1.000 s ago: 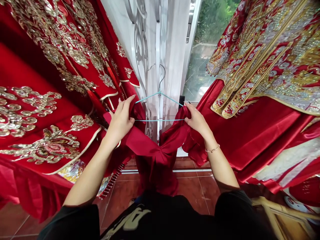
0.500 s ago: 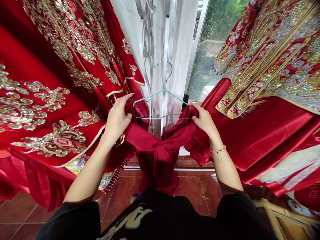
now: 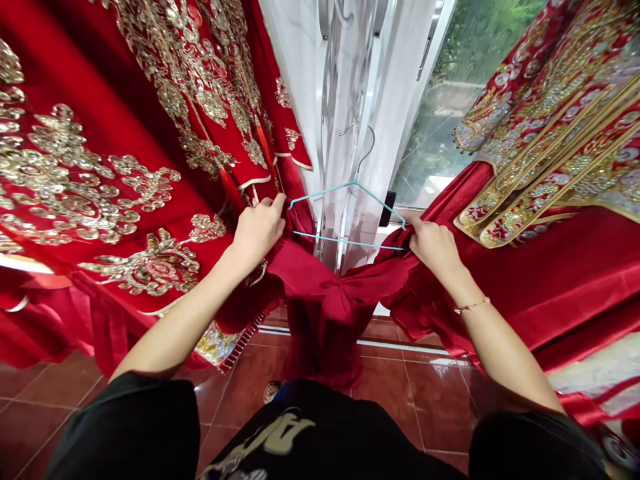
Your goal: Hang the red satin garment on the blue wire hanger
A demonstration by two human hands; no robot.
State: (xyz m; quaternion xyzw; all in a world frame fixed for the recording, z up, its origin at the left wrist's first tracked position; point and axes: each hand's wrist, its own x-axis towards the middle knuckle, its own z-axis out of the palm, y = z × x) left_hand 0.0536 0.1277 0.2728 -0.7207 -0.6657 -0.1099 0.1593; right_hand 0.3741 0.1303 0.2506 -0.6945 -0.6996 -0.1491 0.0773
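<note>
A thin light-blue wire hanger (image 3: 350, 190) with a metal hook is held up in front of a white curtain. A plain dark red satin garment (image 3: 325, 300) hangs from it and droops in the middle. My left hand (image 3: 257, 230) is closed on the cloth at the hanger's left end. At the right end, my right hand (image 3: 435, 243) pinches the cloth against the hanger. A thin bracelet sits on my right wrist.
Red robes with gold embroidery hang close on the left (image 3: 115, 180) and on the right (image 3: 555, 167). A white curtain (image 3: 370, 100) and a glass door (image 3: 455, 113) lie straight ahead. Red-brown floor tiles (image 3: 430, 393) run below.
The view has swung left, so hanger and hands sit further right in the picture. Both hands have closed tighter on the cloth at the hanger's ends.
</note>
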